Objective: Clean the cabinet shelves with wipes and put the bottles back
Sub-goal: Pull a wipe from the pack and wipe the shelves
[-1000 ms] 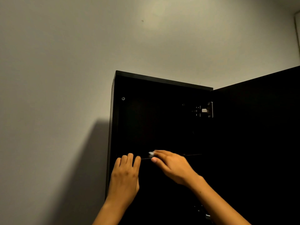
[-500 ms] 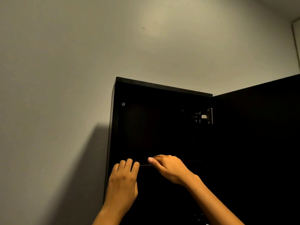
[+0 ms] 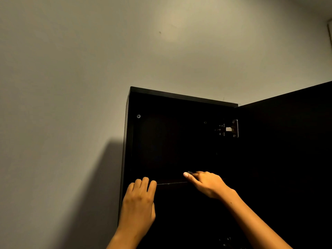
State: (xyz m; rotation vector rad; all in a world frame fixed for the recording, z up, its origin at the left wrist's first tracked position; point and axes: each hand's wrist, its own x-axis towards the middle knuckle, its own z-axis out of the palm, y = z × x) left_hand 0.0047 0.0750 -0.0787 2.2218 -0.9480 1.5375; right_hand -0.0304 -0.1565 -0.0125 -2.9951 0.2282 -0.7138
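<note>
A tall black cabinet [image 3: 161,141] stands open against a pale wall. Its top compartment is dark and holds no visible bottles. My left hand [image 3: 138,203] rests with its fingertips curled over the front edge of the shelf [image 3: 170,183]. My right hand [image 3: 206,184] lies on the shelf just right of the middle, fingers pressed together around a small wipe [image 3: 190,172]; only a grey corner of it shows past the fingertips. The shelf surface itself is too dark to make out.
The cabinet door [image 3: 287,159] hangs open on the right, held by a metal hinge [image 3: 228,129]. A screw head [image 3: 138,116] sits in the upper left of the back panel. The bare wall [image 3: 62,123] lies to the left.
My right hand has slid slightly to the right along the shelf with the wipe. My left hand stays on the shelf edge. The view has tilted up a little.
</note>
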